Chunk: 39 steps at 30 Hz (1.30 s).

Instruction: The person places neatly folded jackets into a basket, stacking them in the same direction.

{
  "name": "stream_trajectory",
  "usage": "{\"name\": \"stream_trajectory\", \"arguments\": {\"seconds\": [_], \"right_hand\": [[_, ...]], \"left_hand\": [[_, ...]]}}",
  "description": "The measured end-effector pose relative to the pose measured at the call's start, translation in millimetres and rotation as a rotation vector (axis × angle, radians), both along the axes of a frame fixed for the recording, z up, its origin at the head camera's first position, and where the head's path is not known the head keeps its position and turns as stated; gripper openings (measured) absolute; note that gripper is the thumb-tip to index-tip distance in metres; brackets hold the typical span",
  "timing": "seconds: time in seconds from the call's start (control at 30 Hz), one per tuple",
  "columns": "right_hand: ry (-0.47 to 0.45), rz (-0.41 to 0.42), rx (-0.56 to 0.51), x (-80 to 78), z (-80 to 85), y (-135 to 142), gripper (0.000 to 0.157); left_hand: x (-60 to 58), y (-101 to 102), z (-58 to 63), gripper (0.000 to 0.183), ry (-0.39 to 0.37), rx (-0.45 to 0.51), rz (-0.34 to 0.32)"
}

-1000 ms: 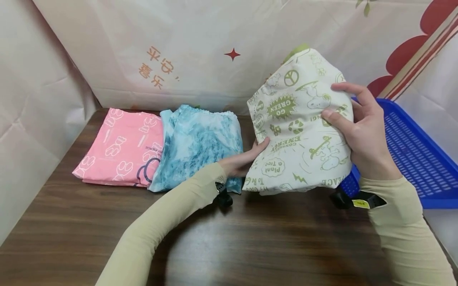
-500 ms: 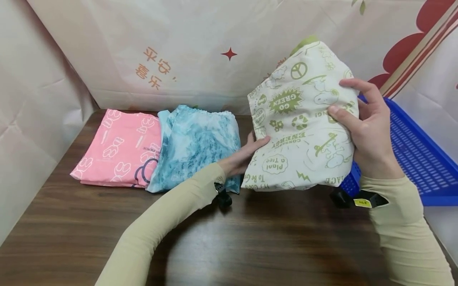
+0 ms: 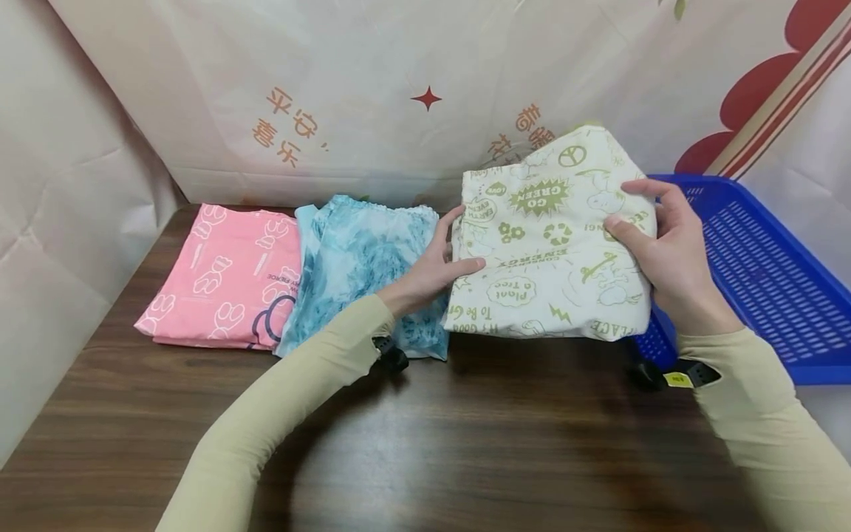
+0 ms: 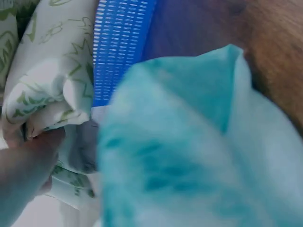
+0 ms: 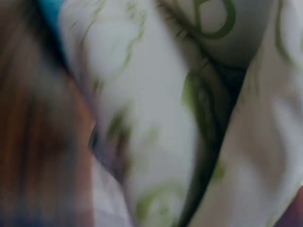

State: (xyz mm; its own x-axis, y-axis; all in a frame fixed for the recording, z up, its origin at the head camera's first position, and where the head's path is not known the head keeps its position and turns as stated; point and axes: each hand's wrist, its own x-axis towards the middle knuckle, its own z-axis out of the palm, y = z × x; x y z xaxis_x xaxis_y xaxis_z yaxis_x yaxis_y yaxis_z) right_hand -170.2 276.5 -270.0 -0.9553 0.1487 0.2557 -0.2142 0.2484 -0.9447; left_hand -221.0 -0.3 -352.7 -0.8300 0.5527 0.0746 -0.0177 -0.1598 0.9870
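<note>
A folded white cloth with green print is held up between both hands, its flat face tilted toward the head camera. My left hand grips its left edge, thumb on the printed face; the other fingers are partly hidden. On the right side my right hand pinches it, thumb and index finger on top and the rest out of sight. In the left wrist view the left hand meets the rolled edges of the white cloth. Blurred layers of this printed cloth fill the right wrist view.
Left of the hands, a folded blue marbled cloth lies on the brown wooden table, against a folded pink cloth. A blue mesh basket stands at the right, partly behind the right hand. A printed curtain hangs behind.
Both hands have lowered the white cloth's upper end, so it lies flatter. My left hand has shifted slightly up and left along the edge. Pink and blue cloths stay put.
</note>
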Motion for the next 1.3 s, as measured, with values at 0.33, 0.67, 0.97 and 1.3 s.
{"name": "stream_trajectory", "arguments": {"seconds": [0.33,0.67,0.97,1.3], "right_hand": [[-0.115,-0.081,0.396,1.7,-15.4,14,0.039],[-0.117,-0.047,0.465,5.7,-24.2,16,0.046],[-0.112,-0.047,0.476,6.2,-28.2,17,0.047],[-0.237,0.013,0.406,3.8,-29.4,33,0.047]], "left_hand": [[2.5,3,11.1,0.04,0.145,-0.132,0.096],[-1.9,10,10.6,0.07,-0.284,-0.069,-0.075],[0.7,11,5.4,0.056,-0.141,-0.029,-0.107],[2.1,12,12.2,0.031,0.194,-0.102,-0.07]]}}
